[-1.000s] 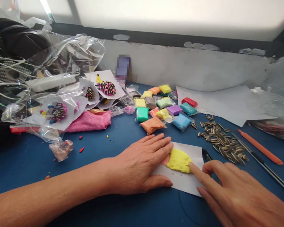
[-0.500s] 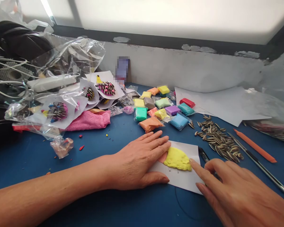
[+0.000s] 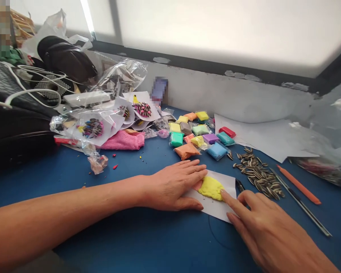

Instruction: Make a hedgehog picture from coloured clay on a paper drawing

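A piece of yellow modelling clay [image 3: 210, 187] lies flattened on a small sheet of white paper [image 3: 219, 212], with a bit of orange-pink clay [image 3: 198, 185] at its left end. My left hand [image 3: 174, 185] rests flat across the left part of the paper, fingers stretched out and partly covering the orange-pink clay. The index finger of my right hand [image 3: 261, 222] touches the right end of the yellow clay. Its thumb is held apart, the other fingers are bent, and no held object shows. Short pen marks are visible below the clay. A black pen [image 3: 240, 185] lies partly hidden behind my right hand.
Wrapped clay packets [image 3: 200, 130] sit behind the paper. To the right are sunflower seeds [image 3: 258, 172], a silver-and-black pen [image 3: 301, 203] and an orange stick [image 3: 298, 184]. Seed-decorated clay figures [image 3: 142, 108], plastic bags and a pink cloth [image 3: 122, 140] crowd the left.
The view has swung left, showing more of the clutter there. My right index fingertip has shifted slightly down and inward along the yellow clay's right edge. My left hand stays flat on the paper.
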`<state>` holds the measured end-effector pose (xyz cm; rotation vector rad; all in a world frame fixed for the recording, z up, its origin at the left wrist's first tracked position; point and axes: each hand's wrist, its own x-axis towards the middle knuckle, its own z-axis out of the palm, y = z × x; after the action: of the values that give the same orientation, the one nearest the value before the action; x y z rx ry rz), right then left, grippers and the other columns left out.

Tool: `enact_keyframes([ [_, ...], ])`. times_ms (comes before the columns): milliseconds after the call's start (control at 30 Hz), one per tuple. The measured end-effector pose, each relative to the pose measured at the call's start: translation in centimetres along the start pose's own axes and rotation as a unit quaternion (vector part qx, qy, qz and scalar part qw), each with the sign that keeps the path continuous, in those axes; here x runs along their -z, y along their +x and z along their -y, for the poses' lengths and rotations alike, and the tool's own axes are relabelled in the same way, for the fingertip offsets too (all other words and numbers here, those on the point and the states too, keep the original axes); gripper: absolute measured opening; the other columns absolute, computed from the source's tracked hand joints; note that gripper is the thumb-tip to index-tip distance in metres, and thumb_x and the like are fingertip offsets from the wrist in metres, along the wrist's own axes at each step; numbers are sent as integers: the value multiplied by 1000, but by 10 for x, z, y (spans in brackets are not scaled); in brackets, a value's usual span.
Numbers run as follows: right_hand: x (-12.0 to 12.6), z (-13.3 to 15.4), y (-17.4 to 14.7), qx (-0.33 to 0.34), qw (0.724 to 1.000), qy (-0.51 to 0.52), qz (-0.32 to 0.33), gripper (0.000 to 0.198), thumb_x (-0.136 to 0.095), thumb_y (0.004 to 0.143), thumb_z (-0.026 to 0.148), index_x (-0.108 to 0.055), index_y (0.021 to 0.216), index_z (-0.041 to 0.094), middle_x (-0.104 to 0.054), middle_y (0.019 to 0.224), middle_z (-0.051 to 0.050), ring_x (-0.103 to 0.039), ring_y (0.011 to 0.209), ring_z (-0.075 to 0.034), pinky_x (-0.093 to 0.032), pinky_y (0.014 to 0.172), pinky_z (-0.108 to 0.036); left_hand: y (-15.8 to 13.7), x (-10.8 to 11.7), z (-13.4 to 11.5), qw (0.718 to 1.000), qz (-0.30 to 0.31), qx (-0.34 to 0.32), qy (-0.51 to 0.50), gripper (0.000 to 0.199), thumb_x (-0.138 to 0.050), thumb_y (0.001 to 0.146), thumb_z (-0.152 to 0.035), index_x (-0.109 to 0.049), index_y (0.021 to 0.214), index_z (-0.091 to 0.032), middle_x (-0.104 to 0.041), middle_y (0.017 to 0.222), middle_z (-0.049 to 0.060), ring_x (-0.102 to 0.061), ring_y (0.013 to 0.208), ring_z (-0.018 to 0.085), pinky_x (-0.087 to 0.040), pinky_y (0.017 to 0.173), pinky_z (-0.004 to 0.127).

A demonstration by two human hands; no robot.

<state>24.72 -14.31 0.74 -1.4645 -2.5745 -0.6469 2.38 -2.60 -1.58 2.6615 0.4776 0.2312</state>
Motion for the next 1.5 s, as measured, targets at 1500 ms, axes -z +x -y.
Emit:
enact_keyframes([
  [1500, -39, -11, 12, -193, 974, 105, -59, 63, -41, 90, 69, -62, 115, 15, -59, 123, -19, -54, 119, -36, -43, 95, -57, -2, -3, 2, 999, -6, -29, -21, 73, -54, 94, -52, -36, 149, -9, -31, 157, 17, -22, 149, 30, -20, 122, 47],
])
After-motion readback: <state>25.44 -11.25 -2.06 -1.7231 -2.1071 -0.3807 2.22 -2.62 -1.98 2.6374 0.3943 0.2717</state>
